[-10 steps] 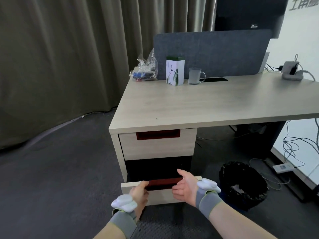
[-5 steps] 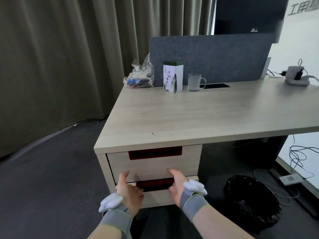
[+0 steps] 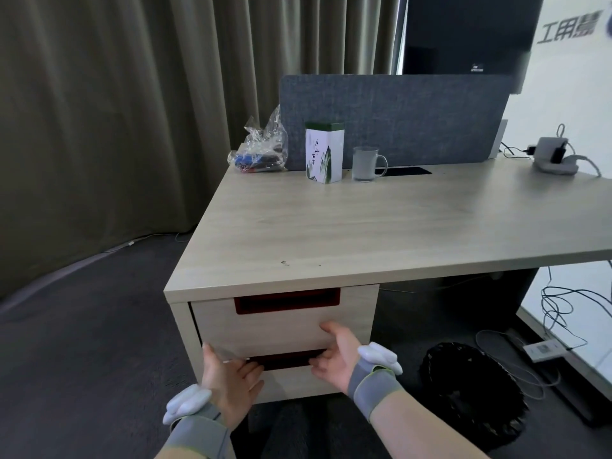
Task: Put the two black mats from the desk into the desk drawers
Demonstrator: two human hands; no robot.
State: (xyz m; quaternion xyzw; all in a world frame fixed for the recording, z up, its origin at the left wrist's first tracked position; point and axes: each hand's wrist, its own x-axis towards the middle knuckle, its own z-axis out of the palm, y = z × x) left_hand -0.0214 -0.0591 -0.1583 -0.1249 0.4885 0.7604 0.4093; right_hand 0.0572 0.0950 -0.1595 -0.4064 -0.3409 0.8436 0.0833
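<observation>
The wooden desk has two drawers under its left end, each with a dark red recessed handle. The upper drawer is pushed in. The lower drawer also sits flush with the desk front. My left hand lies flat against the lower drawer's front at its left side, fingers spread. My right hand is at the right end of the lower handle, fingers apart. Neither hand holds anything. No black mat shows on the desktop or anywhere in view.
At the desk's back stand a tea tin, a glass mug, a plastic bag of small items and a grey divider panel. A charger with cables sits far right. A black waste basket stands on the floor.
The lower drawer, pulled out a second ago, has been pushed in flush by both hands. The view has come closer to the desk and higher.
</observation>
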